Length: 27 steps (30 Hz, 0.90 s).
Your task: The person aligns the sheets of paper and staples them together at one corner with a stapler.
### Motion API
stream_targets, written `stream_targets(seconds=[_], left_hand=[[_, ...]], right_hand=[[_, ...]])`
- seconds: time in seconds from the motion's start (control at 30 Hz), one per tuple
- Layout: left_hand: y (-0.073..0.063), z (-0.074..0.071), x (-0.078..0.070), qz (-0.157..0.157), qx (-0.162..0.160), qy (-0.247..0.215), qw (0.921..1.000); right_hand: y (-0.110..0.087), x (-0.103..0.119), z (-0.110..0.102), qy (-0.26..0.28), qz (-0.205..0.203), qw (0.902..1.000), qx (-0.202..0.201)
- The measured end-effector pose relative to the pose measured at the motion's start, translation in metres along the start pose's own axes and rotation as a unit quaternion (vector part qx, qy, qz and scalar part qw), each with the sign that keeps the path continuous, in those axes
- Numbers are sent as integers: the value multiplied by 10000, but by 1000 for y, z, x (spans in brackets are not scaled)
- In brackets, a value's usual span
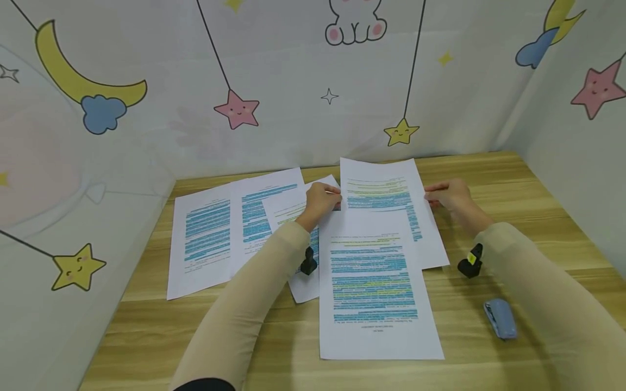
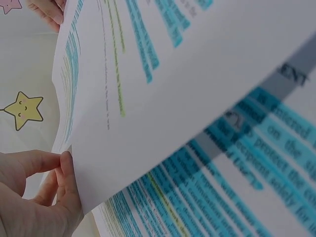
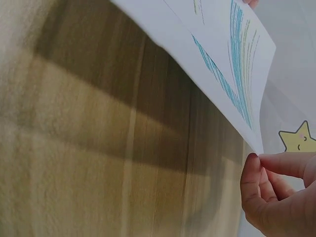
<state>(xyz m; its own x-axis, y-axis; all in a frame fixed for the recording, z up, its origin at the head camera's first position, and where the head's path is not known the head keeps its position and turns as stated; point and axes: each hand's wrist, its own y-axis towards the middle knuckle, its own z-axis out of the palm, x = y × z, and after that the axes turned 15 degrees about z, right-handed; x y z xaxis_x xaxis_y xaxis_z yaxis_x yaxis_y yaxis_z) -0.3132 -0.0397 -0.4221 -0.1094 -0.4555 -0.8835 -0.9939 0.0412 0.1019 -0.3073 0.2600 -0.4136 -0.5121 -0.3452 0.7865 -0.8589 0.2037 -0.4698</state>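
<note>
In the head view my left hand (image 1: 320, 203) pinches paper at the left side of two overlapping sheets. The right hand (image 1: 452, 196) pinches the right edge of the far printed sheet (image 1: 381, 190), which is raised and bends between both hands. A near printed sheet (image 1: 374, 282) with blue and yellow highlighting overlaps its lower part. In the left wrist view, thumb and fingers (image 2: 66, 165) meet at a paper corner, above another highlighted page (image 2: 207, 173). The right wrist view has the thumb and forefinger (image 3: 252, 165) on the curved sheet's edge (image 3: 217, 64).
More highlighted pages, a leftmost sheet (image 1: 207, 233), one beside it (image 1: 266, 209) and a partly covered one (image 1: 305, 288), lie overlapping at the left on the wooden table (image 1: 528, 206). A blue stapler (image 1: 500, 319) lies near the right forearm. A patterned curtain (image 1: 293, 65) hangs behind.
</note>
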Motion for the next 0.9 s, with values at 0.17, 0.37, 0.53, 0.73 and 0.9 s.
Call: stream_targets(seconds=[0.17, 0.37, 0.53, 0.73, 0.9], left_hand=[[-1, -1, -2, -43, -25, -35, 10000], [-3, -4, -3, -84, 22, -24, 10000], [-3, -5, -2, -52, 49, -21, 10000], [-1, -4, -2, 28, 41, -11, 10000], [0, -4, -4, 21, -57, 33, 10000]], right_hand=[[0, 1, 0, 37, 7, 10000, 46], [-1, 1, 1, 81, -5, 9999, 101], [-4, 0, 1, 81, -122, 9997, 179], [-8, 2, -1, 109, -241, 9995, 150], [-9, 5, -2, 244, -246, 9993, 132]])
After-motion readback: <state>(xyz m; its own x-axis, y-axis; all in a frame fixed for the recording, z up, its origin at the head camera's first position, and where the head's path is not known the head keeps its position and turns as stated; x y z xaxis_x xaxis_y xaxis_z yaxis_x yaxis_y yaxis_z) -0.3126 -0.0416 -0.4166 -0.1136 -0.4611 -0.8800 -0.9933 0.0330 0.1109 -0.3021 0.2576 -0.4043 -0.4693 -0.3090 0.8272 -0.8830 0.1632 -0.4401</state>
